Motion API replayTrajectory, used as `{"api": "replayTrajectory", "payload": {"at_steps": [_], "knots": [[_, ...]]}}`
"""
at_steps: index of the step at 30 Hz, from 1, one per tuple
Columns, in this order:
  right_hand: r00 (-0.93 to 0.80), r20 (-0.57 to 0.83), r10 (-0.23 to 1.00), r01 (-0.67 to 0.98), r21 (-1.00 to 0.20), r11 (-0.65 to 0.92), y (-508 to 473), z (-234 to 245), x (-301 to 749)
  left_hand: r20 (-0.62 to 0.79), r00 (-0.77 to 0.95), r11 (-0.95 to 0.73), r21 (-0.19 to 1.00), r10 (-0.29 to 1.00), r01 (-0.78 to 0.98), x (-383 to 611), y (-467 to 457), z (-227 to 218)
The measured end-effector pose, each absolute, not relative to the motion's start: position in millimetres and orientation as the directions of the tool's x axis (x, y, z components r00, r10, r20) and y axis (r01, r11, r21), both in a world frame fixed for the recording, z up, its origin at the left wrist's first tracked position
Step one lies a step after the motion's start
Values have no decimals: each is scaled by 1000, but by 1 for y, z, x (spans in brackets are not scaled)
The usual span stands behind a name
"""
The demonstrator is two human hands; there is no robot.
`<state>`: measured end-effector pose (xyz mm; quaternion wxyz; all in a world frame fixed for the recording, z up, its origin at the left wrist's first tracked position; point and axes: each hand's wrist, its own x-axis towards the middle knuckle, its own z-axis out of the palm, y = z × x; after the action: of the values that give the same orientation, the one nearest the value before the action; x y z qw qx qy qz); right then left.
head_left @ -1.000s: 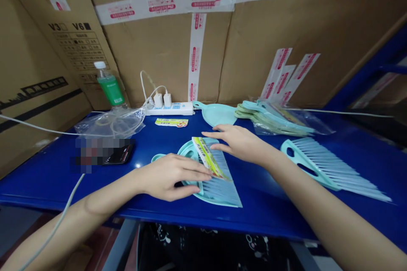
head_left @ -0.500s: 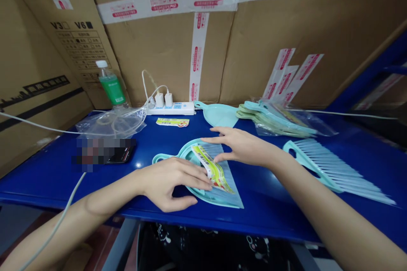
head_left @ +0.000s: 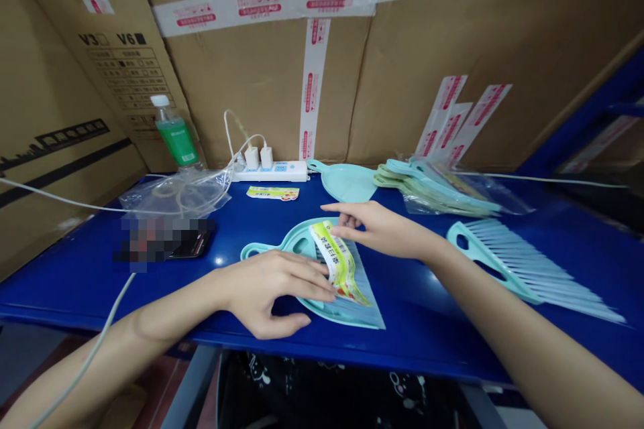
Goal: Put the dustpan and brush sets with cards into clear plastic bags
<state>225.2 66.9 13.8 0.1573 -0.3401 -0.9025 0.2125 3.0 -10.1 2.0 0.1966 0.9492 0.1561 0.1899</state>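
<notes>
A light blue dustpan [head_left: 302,233] lies in front of me with a matching brush [head_left: 363,275] in it. Across the brush lies a yellow-green and white printed label card [head_left: 344,268], its upper end raised a little. My left hand [head_left: 282,288] rests over the dustpan, fingers stretched out, their tips at the lower left edge of the card. At the card's upper end is my right hand [head_left: 365,222], its thumb against the card and the other fingers curled behind, index finger pointing left. The dustpan's middle is partly hidden by my left hand.
Another brush [head_left: 508,265] lies to the right. Behind are a dustpan [head_left: 348,182], a bagged stack of dustpans [head_left: 443,188], a second label card [head_left: 272,194] and a power strip [head_left: 272,172]. On the left stand a bottle [head_left: 177,137], plastic bag [head_left: 171,194] and phone [head_left: 194,244].
My right hand's fingers have curled in and its thumb has come onto the label card. The card's upper end has shifted slightly right and up. My left hand has hardly moved.
</notes>
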Motion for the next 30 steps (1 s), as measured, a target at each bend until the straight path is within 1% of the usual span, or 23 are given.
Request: {"api": "replayTrajectory", "payload": {"at_steps": [2,4,6,10,13,15,18,22,24,27,30], "knots": [[-713,113,692,508,-596,621,69,14,224,292,882,-871,439,370,220,3,-10,3],[-718,81,691,474,-670,571,71,14,223,288,881,-867,447,375,223,3,-10,3],[-718,50,694,465,-708,531,72,14,223,281,882,-863,451,379,227,3,-11,3],[-687,16,727,478,-743,468,70,12,222,268,885,-861,452,380,232,3,-10,4],[-706,-43,707,434,-815,384,69,11,220,268,887,-865,445,375,232,4,-10,4],[-718,-59,694,403,-848,345,69,10,219,265,889,-869,435,374,236,4,-10,5],[-680,-80,729,439,-840,318,72,11,220,261,889,-876,414,376,249,4,-10,5],[-628,-194,754,529,-817,231,74,11,221,262,894,-890,379,365,252,4,-9,5],[-613,-221,758,550,-809,209,73,12,221,258,896,-894,369,361,253,4,-9,6],[-585,-219,781,589,-777,223,71,14,219,244,898,-891,372,365,261,4,-9,7],[-574,-189,797,627,-727,280,70,14,218,234,897,-883,385,376,270,4,-10,7]]}}
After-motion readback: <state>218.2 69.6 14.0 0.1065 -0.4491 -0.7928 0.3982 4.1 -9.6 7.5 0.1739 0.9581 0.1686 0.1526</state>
